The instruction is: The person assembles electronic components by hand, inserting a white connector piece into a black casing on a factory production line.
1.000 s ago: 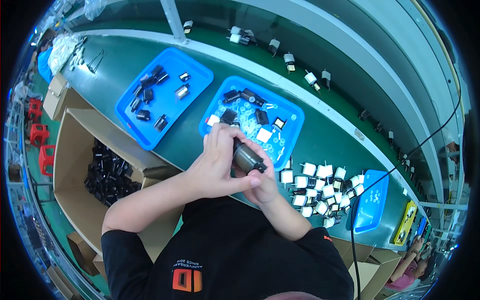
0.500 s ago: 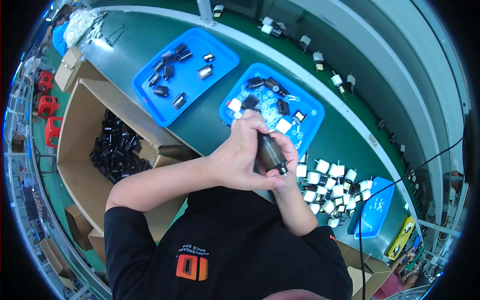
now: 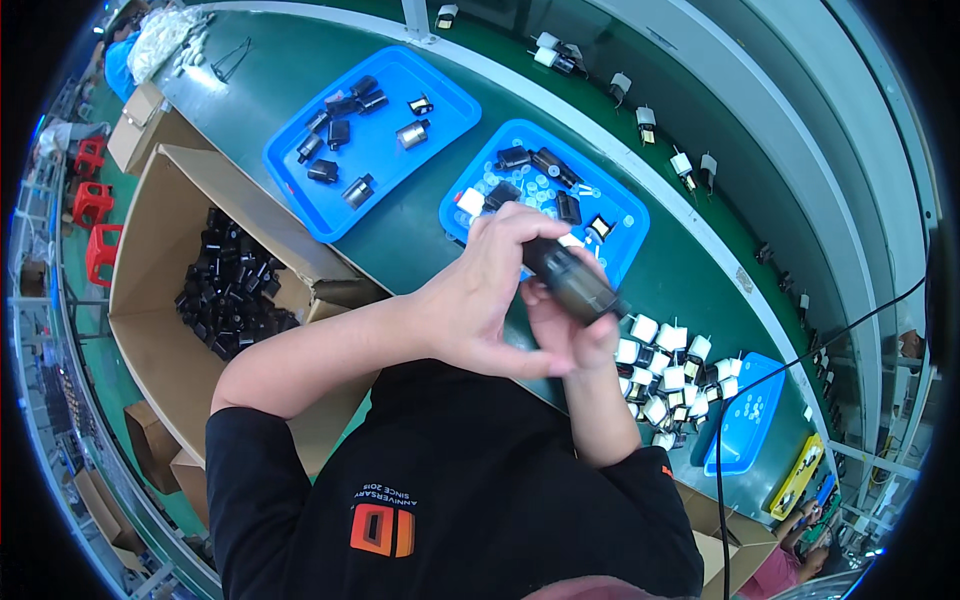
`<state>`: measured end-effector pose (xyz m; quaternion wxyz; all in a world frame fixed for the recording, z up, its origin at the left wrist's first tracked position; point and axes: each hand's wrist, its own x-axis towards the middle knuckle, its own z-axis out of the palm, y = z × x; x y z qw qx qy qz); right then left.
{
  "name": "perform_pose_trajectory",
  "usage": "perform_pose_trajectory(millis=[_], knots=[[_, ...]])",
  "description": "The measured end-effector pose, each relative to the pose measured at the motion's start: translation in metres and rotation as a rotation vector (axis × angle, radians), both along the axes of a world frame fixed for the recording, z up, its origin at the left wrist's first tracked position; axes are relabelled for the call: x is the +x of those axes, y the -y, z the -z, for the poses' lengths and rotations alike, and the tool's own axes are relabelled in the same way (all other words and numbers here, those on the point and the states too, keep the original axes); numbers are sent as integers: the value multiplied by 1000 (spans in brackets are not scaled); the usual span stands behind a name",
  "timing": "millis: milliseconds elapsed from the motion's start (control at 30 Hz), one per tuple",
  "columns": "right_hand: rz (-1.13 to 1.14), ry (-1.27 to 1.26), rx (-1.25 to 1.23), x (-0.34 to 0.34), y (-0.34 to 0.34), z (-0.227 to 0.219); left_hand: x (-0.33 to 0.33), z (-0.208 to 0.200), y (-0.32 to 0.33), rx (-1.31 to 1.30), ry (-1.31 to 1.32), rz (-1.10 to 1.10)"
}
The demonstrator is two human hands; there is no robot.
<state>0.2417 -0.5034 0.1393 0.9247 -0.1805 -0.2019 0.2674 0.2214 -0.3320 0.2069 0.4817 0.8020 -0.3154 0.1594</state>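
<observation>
Black and blurred, a cylinder (image 3: 572, 278) is held just nearside of the blue washer tray (image 3: 620, 248), its long axis slanted away rightward from the left hand (image 3: 475, 292). By the right hand (image 3: 562, 326) it is clasped; the left's closure cannot be told. The tray is carried by a green worktop (image 3: 390, 240), an open carton (image 3: 145, 290) set leftward.

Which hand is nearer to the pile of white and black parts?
Right. The right hand is just left of the pile; the left hand is farther left.
</observation>
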Motion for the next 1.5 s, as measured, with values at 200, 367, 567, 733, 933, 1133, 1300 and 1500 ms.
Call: perform_pose_trajectory(millis=[200,367,567,733,933,1133,1300,1500], knots=[[109,-247,61,9,-4,-2,-2,-7,4,198,-131,-170],[232,70,-375,60,41,-6,-7,-41,-21,390,-60,-306],[1180,763,-2074,229,226,46,-44,-34,-147,225,-2,-704],[976,669,-2338,264,249,66,-140,59,-249,220,-224,-1247],[1031,911,-2400,279,187,70,-235,253,-290,759,-1059,-558],[1054,925,-2253,287,182,98,-239,280,-221,854,-1165,-535],[920,869,-1816,276,193,97,-221,277,-224,889,-1064,-594],[1108,602,-1396,197,143,28,-182,251,-267,581,-841,-873]])
